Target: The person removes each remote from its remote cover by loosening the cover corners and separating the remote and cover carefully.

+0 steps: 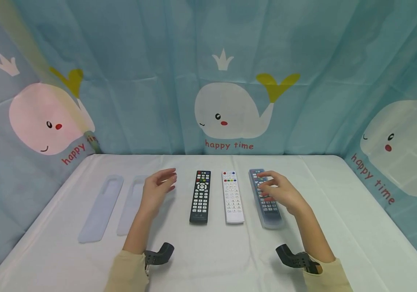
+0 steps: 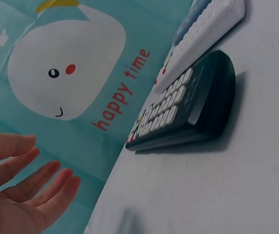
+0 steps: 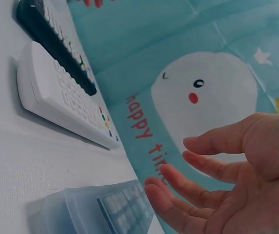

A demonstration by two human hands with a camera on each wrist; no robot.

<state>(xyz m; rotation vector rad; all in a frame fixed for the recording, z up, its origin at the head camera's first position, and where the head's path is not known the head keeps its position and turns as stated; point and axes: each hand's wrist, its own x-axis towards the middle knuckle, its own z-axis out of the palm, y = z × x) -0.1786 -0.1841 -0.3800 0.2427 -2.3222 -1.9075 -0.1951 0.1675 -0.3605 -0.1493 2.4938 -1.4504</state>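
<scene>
Three remote controls lie in a row on the table. The black remote point(image 1: 200, 196) is on the left, the white remote point(image 1: 232, 197) in the middle, and a dark remote in a translucent sleeve point(image 1: 273, 221) on the right. My right hand point(image 1: 281, 192) hovers over the sleeved remote with loosely bent fingers and hides part of its buttons; the right wrist view shows nothing in its grasp. My left hand point(image 1: 156, 189) is held above the table, left of the black remote, its fingers relaxed and holding nothing. It overlaps an unfilled translucent sleeve point(image 1: 129, 211) in the head view.
Another translucent sleeve point(image 1: 101, 209) lies flat at the far left of the white-covered table point(image 1: 208, 259). A blue curtain point(image 1: 146, 113) printed with whales hangs behind and along both sides. Each wrist wears a black camera mount point(image 1: 160, 254).
</scene>
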